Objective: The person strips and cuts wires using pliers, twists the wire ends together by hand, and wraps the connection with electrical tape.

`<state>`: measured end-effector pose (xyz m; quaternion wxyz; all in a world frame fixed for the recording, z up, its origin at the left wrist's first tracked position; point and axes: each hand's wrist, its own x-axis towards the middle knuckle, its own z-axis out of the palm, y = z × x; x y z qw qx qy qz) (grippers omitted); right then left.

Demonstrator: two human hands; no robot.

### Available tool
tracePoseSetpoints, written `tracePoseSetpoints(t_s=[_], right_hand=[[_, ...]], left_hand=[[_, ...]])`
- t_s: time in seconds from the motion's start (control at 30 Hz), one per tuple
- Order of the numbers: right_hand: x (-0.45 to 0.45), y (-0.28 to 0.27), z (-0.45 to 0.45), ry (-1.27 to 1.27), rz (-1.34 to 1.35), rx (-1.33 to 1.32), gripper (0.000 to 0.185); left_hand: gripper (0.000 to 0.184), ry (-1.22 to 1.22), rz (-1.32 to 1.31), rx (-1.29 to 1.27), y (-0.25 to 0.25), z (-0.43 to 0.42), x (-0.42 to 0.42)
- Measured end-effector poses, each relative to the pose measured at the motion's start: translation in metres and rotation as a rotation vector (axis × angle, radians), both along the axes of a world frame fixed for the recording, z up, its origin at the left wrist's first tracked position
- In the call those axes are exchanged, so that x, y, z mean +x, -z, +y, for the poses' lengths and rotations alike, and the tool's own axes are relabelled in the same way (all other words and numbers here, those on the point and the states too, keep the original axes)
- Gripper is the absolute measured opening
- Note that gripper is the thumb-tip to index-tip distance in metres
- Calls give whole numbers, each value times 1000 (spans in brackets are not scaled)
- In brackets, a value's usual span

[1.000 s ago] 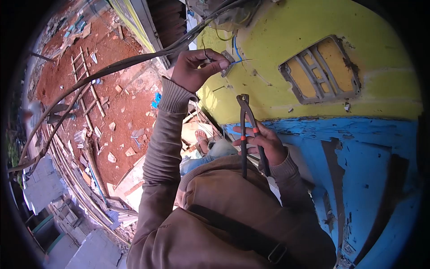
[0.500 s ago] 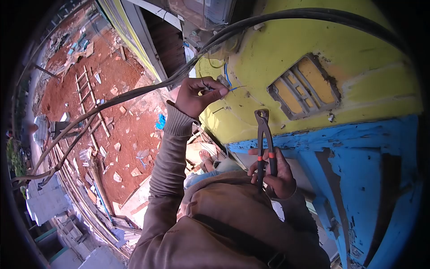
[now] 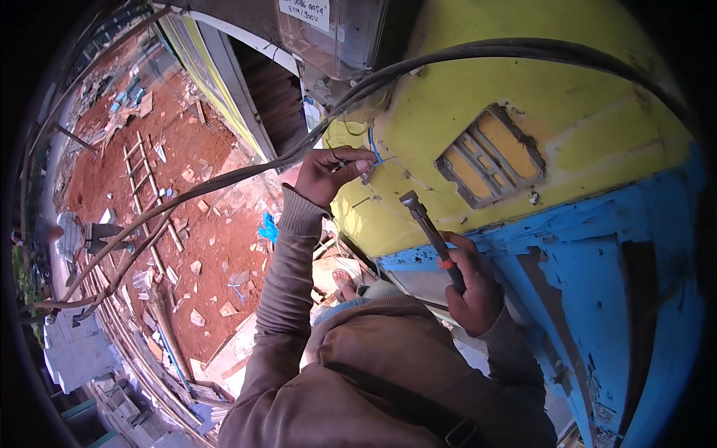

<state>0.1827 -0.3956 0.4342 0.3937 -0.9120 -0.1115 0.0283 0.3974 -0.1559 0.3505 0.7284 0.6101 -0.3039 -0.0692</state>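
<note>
My left hand (image 3: 327,176) is closed in a pinch on a thin blue wire (image 3: 376,143), close to the yellow wall. Bare copper strands stick out to the right past the fingertips. Lower and to the right, my right hand (image 3: 476,287) is wrapped around the handles of a pair of pincers (image 3: 429,229), dark metal with an orange band. The pincers are seen edge-on, their head pointing up and left toward the wire but apart from it. How far the jaws are parted cannot be made out.
A thick black cable (image 3: 478,49) arcs across in front of the wall, below an electricity meter box (image 3: 334,37). A vent grille (image 3: 489,158) is set in the wall above peeling blue woodwork (image 3: 590,261). Rubble, a bamboo ladder (image 3: 154,190) and another person (image 3: 75,235) are at left.
My right hand has turned the pincers from face-on with spread handles to edge-on, and their head now leans left. My left hand keeps its pinch on the wire. The view has shifted slightly.
</note>
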Motion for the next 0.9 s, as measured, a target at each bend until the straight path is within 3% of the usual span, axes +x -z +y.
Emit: tracePoseSetpoints(t_s=[0.1,0.17,0.2,0.27,0.53,0.63,0.7,0.73,0.8,0.9], right_hand=[[9,4,-3,11,-107,-226,50],[14,13,-9,-23,314,437,57],[17,15,-9,-25,314,429,57],[23,18,-10,-54,507,697,47],[37,28,-16,-69,501,746,47],[39,14,-13,-96,339,551,50],[40,-10,-4,-68,306,76,54],[41,-10,-2,-67,303,74,54],[41,-8,1,-120,26,-82,55],[45,-11,5,-95,25,-130,55]], left_hand=[[20,-7,37,-1,-1,2,-2],[21,11,31,8,-1,5,0],[22,24,30,21,0,7,0],[24,71,64,14,0,12,1],[33,261,90,-4,-3,21,7],[33,272,104,43,-4,20,8],[33,270,161,-20,2,18,8],[33,270,158,-22,3,17,9],[32,289,138,3,5,18,12],[30,260,210,-41,-1,15,10]])
